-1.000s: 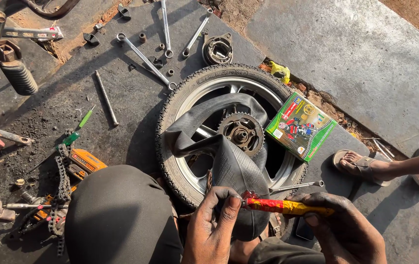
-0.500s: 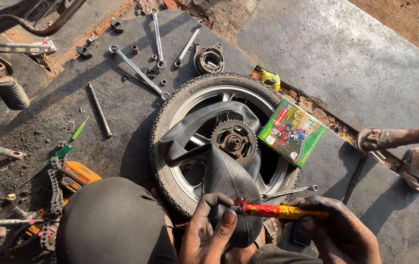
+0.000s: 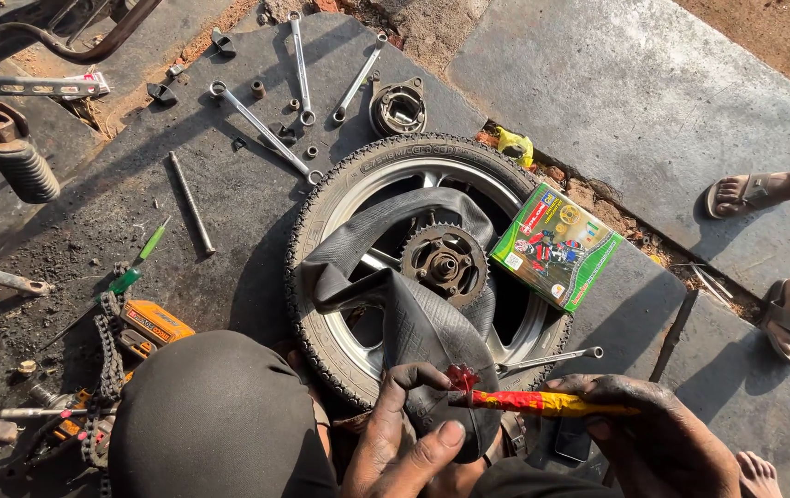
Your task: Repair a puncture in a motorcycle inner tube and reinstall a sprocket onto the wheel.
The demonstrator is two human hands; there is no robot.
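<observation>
- The right hand (image 3: 658,438) holds a red and yellow tube (image 3: 542,402).
- The left hand (image 3: 404,443) grips the black rubber tube (image 3: 432,332), draped over the wheel (image 3: 413,249) on the ground.

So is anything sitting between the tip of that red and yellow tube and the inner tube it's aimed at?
Nothing visible. The right hand holds the glue tube with its tip already at the red blob on the black inner tube, which the left hand grips from beneath.

Wheel (image 3: 339,267) and knee (image 3: 219,415) crowd both hands.
</observation>
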